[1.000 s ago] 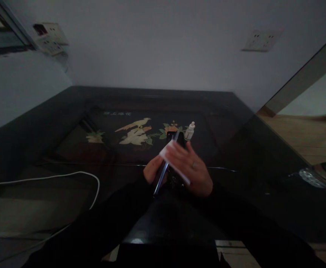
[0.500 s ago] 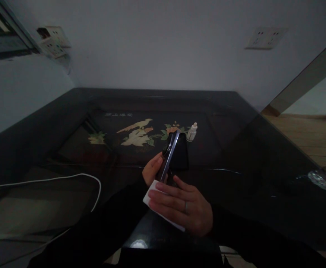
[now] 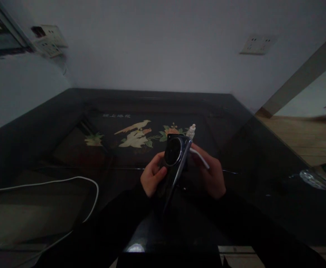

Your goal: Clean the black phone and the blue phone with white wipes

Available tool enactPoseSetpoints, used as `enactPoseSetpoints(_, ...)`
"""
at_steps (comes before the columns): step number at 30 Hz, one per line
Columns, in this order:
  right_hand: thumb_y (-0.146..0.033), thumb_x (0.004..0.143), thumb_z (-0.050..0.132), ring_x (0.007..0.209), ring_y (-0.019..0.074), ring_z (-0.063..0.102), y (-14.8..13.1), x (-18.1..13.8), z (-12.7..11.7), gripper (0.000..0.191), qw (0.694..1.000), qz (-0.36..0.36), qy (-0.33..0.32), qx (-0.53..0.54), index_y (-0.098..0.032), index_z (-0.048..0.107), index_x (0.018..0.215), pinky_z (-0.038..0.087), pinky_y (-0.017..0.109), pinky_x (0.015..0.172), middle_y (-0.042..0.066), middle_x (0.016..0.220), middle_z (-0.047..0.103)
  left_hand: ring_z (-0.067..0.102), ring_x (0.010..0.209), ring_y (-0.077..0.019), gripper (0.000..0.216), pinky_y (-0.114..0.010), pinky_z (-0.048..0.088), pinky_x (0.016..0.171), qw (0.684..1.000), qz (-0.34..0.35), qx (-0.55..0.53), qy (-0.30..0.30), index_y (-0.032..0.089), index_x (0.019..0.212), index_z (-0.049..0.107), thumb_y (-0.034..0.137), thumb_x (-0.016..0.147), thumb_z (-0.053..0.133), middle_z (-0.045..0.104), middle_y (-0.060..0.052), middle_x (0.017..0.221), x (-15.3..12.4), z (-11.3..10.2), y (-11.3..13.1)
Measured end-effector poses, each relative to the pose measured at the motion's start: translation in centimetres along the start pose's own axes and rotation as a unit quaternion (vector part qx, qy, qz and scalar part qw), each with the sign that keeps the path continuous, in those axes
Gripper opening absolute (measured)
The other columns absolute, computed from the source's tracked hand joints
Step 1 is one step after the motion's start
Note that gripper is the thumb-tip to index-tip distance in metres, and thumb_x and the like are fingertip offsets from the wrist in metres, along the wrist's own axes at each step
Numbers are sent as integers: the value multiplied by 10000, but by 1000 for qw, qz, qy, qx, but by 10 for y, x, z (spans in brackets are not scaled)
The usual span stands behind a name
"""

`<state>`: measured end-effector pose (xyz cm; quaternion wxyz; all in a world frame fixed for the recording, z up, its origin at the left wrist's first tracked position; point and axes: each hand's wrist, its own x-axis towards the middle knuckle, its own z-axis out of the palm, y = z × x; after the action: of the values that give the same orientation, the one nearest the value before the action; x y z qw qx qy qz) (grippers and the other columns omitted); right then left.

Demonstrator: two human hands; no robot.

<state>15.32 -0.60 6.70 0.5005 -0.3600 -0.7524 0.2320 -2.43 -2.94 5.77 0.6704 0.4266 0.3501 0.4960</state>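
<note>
My left hand (image 3: 152, 176) is wrapped round a dark phone (image 3: 173, 163), held upright with its back and round camera ring turned toward me. My right hand (image 3: 211, 170) sits on the far side of the phone, fingers closed on a white wipe (image 3: 199, 157) that presses against the phone's hidden face. A small white dropper bottle (image 3: 191, 131) stands on the dark table (image 3: 67, 123) just behind the phone's top edge.
The table top has a painted bird and flower panel (image 3: 136, 134). A white cable (image 3: 76, 186) loops across the near left. Wall sockets (image 3: 258, 44) sit on the wall behind; more sockets (image 3: 47, 39) at the left. Wooden floor (image 3: 305, 137) shows at the right.
The phone has turned from edge-on to show its back and camera ring. My right hand with the white wipe has moved from below the phone up to its far side.
</note>
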Motion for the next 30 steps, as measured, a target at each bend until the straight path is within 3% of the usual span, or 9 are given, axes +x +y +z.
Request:
enactPoseSetpoints(3, -237, 915, 445, 1151, 215, 544, -14, 7, -14, 335, 990, 77, 119, 10, -253, 539, 1236, 448, 425, 982, 15, 1243, 586, 619, 738, -160, 612, -237, 457, 655, 995, 78, 62, 14, 165, 1082, 461, 476, 623, 720, 656, -30, 826, 5, -7, -4)
enactPoseSetpoints(5, -235, 907, 462, 1144, 219, 549, -25, 5, -20, 335, 988, 73, 134, -12, -269, 546, 1230, 457, 417, 979, 3, 1239, 588, 609, 840, -175, 513, -241, 450, 709, 988, 104, 116, 22, 150, 1050, 492, 420, 667, 702, 654, -59, 925, 6, -10, -6)
enactPoseSetpoints(11, -147, 912, 390, 1208, 188, 490, -47, -15, -24, 414, 996, -34, 25, -75, -293, 484, 1288, 434, 363, 1019, -20, 1337, 497, 583, 818, -169, 374, -244, 423, 721, 962, 130, 239, 4, 161, 998, 543, 382, 717, 654, 646, -30, 884, -1, -12, -7)
enactPoseSetpoints(17, -146, 920, 378, 1232, 167, 460, -53, 12, -44, 400, 984, -55, -151, -81, -251, 477, 1294, 405, 342, 1034, 13, 1355, 479, 529, 630, -129, 350, -228, 364, 600, 946, 109, 306, 0, 182, 905, 557, 430, 680, 659, 602, 18, 703, -8, -4, -2)
enactPoseSetpoints(20, -156, 924, 378, 1247, 154, 439, -55, 24, -46, 402, 973, -70, -208, -71, -256, 459, 1305, 387, 352, 1043, 11, 1364, 462, 486, 568, -106, 327, -217, 331, 554, 932, 107, 345, -21, 193, 849, 554, 429, 656, 674, 558, 42, 644, -9, -3, -3)
enactPoseSetpoints(27, -142, 924, 373, 1253, 163, 430, -50, 14, -47, 403, 983, -46, -165, -72, -256, 464, 1300, 375, 375, 1048, 18, 1380, 443, 555, 699, -134, 293, -220, 390, 633, 956, 116, 268, -39, 175, 871, 514, 391, 719, 641, 613, -1, 760, -2, -9, -7)
enactPoseSetpoints(30, -148, 924, 374, 1252, 173, 430, -50, 13, -46, 404, 981, -44, -177, -70, -265, 464, 1300, 375, 383, 1047, 16, 1381, 442, 521, 639, -120, 314, -217, 367, 595, 950, 105, 290, -44, 176, 862, 523, 408, 698, 656, 594, 15, 712, -3, -7, -9)
